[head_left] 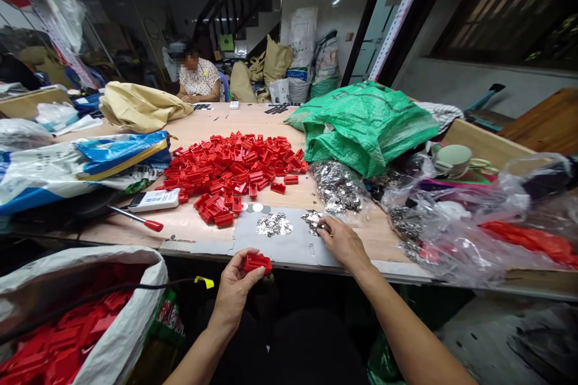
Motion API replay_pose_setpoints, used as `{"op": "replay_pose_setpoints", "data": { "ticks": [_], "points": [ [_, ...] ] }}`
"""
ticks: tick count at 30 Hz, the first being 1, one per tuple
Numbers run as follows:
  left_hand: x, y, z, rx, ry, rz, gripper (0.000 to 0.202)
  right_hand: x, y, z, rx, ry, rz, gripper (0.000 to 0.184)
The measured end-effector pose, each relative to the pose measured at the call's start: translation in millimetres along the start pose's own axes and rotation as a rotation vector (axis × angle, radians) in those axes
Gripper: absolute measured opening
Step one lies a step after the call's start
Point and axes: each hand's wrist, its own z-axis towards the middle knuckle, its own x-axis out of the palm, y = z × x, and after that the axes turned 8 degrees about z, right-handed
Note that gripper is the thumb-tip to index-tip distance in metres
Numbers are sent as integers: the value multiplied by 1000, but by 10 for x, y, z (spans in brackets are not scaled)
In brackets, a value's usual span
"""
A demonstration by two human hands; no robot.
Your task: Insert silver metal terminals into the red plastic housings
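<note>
L hand [235, 292] is raised just off the counter edge, fingers curled, thumb on top, pinching a red plastic block [257, 263], a moulded rectangular part. R hand [343, 245] rests on a grey sheet [289, 246], fingers bunched & down on a small heap of silver metal bits [312, 221]; can't tell if they're pinching any.

A 2nd silver heap [274, 224] lies on the sheet, left of R hand. A bigger heap [338, 187] sits behind the sheet on the bare wood. Main pile of red blocks [235, 171] covers the middle of the wood counter [189, 126], w/ a few strays touching the sheet's back edge.

Bottom left, a white woven sack [135, 258] sits open below the counter, full of red parts [67, 337], w/ a black cable [135, 290] w/ yellow tag [203, 282] across it. Left of the pile: red-handled screwdriver [139, 217] & white power strip [153, 200]. Also on counter: blue-and-white sack [81, 168], tan sack [139, 108], green woven sack [365, 126]. Clear plastic bag [474, 216] at right holds silver bits & something red. Co-worker [197, 78] sits across the counter, hands at its far edge, too small to make out.
</note>
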Motion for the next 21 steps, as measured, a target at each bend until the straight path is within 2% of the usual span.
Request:
{"op": "replay_pose_setpoints", "data": {
  "ticks": [5, 13, 17, 21],
  "points": [
    [-41, 22, 3, 3, -8, -20, 37, -13, -29, 16, -32, 6, 16, 7],
    [-39, 48, 2, -1, -1, -32, 37, -115, -101, -29, -37, -6, 57, 10],
    [-24, 1, -17, -15, -9, -66, 37, -140, -86, -152, -45, -45, 34, 10],
    [-13, -39, -32, -48, -1, -124, 38, -142, -63, -327, -91, -22, 12, 12]
  ]
}}
